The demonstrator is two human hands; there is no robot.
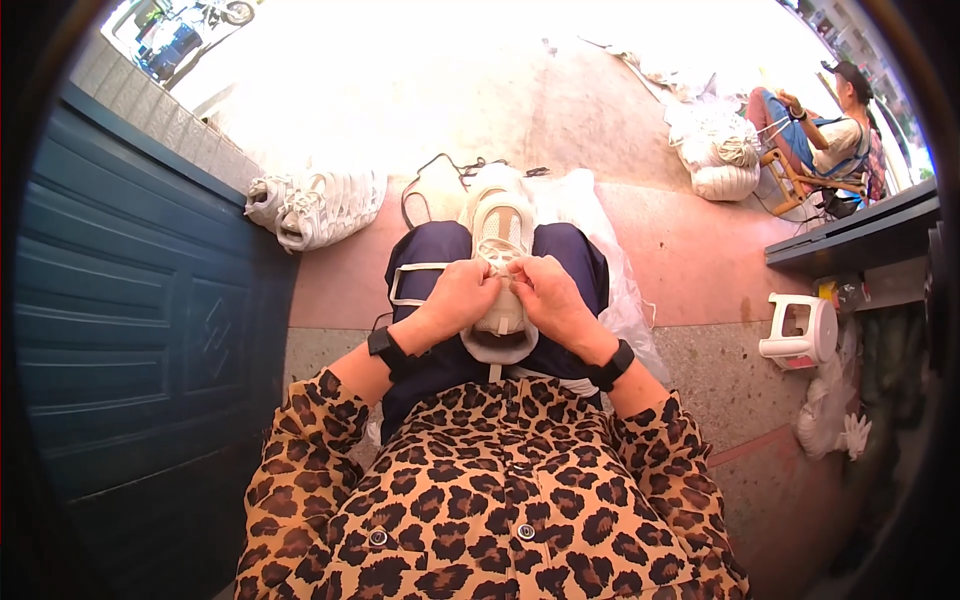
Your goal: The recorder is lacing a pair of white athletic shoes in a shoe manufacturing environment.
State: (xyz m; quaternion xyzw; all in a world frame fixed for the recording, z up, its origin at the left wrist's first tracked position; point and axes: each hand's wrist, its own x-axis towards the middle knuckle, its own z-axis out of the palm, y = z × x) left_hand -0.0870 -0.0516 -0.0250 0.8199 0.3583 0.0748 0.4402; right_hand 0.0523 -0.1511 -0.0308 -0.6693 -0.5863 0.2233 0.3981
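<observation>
A cream sneaker (pixel 502 215) rests between my thighs, its toe pointing away from me and its heel opening toward my body. My left hand (pixel 466 290) and my right hand (pixel 552 295) meet over the top of its lacing. The fingers of both are closed in a pinch on the shoelace (pixel 497 255), close together near the tongue (pixel 501 317). What lies right between the fingertips is partly hidden. A flat pale strip (pixel 420 267) forms a loop beside my left hand.
Several white sneakers (pixel 325 208) stand by the blue panelled door (pixel 120 300) at left. White plastic sheeting (pixel 600 240) and a dark cord (pixel 425 185) lie around my knees. At right are a white stool (pixel 800 332), a white bundle (pixel 722 160) and a seated person (pixel 835 135).
</observation>
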